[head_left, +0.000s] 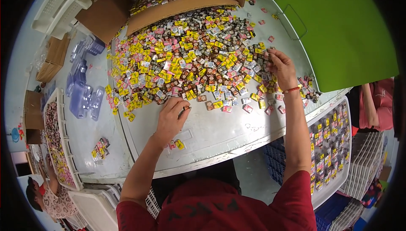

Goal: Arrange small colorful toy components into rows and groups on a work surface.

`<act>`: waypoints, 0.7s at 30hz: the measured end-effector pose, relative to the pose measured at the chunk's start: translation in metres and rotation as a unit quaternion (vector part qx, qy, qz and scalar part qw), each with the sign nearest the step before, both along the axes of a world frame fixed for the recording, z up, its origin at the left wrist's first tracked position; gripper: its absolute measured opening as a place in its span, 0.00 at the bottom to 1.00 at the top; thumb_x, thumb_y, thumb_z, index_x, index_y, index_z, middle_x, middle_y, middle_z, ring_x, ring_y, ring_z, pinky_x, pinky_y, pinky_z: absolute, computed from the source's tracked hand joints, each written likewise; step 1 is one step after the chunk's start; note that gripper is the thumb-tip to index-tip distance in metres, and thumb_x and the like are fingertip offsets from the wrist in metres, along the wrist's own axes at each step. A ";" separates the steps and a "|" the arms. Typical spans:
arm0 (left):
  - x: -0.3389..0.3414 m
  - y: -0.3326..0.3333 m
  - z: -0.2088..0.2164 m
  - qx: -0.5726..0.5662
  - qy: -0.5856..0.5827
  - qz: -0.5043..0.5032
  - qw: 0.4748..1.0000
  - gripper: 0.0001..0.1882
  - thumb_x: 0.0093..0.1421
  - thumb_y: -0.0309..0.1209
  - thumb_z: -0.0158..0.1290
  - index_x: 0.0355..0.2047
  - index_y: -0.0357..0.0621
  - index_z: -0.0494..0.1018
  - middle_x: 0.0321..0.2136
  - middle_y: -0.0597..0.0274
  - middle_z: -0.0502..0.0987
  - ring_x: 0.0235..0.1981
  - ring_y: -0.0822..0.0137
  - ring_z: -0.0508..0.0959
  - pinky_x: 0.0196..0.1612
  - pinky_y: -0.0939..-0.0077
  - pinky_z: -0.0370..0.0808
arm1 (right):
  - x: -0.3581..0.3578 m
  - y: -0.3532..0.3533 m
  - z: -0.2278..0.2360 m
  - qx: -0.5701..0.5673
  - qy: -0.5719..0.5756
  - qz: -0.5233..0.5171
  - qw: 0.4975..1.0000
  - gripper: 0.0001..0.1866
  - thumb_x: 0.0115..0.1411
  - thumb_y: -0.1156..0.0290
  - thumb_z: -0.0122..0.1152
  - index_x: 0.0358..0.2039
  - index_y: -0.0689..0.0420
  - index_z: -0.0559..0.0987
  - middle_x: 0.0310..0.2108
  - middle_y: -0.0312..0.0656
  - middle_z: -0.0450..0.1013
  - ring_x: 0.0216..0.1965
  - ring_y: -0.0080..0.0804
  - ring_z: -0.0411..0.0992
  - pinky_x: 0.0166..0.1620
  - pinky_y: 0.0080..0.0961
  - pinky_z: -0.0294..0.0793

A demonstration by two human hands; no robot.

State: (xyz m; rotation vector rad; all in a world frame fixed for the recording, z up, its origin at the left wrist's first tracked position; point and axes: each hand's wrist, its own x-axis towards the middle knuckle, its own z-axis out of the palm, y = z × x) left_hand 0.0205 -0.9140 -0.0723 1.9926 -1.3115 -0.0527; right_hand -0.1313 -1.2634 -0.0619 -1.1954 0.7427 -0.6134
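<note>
Cardboard box [169, 2] at far centre, flaps open, filled with small wrapped candies. It spills into the candy pile [190, 57], which covers the far half of the pale worktop [220, 133]. Wrappers are small squares: yellow, pink, brown, silver, all mixed.

White tray [334, 163] at near right, below the worktop edge, holds the same candies set in rows. Another white tray [59, 146] at near left is heaped with pink and dark candies. Clear blue plastic moulds [82, 91] lie on the left part of the worktop. Small loose cluster of candies [100, 147] near them. Green board [338, 28] at far right.

Left hand [171, 117] rests at the near edge of the pile, fingers pinched together on a dark candy [185, 109]. A couple of candies [176, 144] lie just beside its wrist.

Right hand [281, 68] reaches into the right side of the pile, red band on the wrist, fingers curled down among the candies; whether they grip one, cannot tell.

Another person's sleeve [378, 104] at far right edge.
</note>
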 end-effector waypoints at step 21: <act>-0.002 -0.003 -0.003 -0.008 -0.004 0.028 1.000 0.09 0.48 0.20 0.60 0.32 0.40 0.75 0.33 0.58 0.73 0.35 0.58 0.76 0.38 0.69 0.73 | 0.078 0.033 0.004 -0.594 0.234 0.111 0.761 0.16 0.52 0.69 0.64 0.43 0.56 0.78 0.38 0.48 0.77 0.37 0.47 0.76 0.41 0.37 0.75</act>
